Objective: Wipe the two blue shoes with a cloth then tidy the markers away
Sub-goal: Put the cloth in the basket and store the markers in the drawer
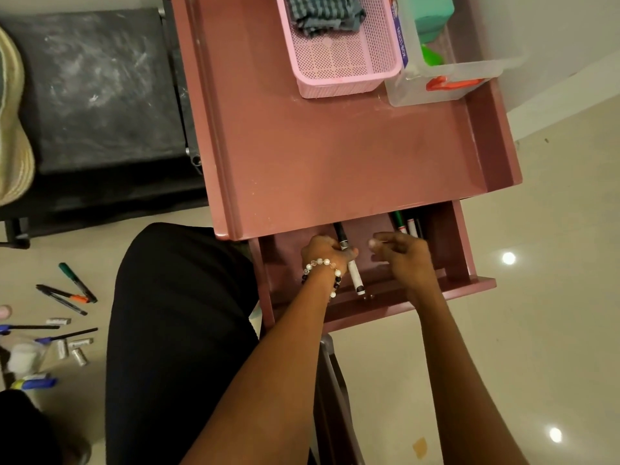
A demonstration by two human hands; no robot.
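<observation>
Both my hands are inside the open drawer (469,286) of the pink desk (335,156). My left hand (323,253), with a bead bracelet on the wrist, grips a black-and-white marker (354,276) that points toward the drawer's back. My right hand (407,256) hovers beside it with fingers loosely curled and nothing plainly held. Several markers (407,224) lie at the drawer's back right. A folded grey checked cloth (323,13) sits in the pink basket (349,75) on the desk. No blue shoes are in view.
A clear plastic box (436,88) with green and orange items stands right of the basket. On the floor at left lie loose pens and markers (72,290) and small items. A dark bench (100,95) stands left of the desk. My dark-clothed knee (181,330) is beside the drawer.
</observation>
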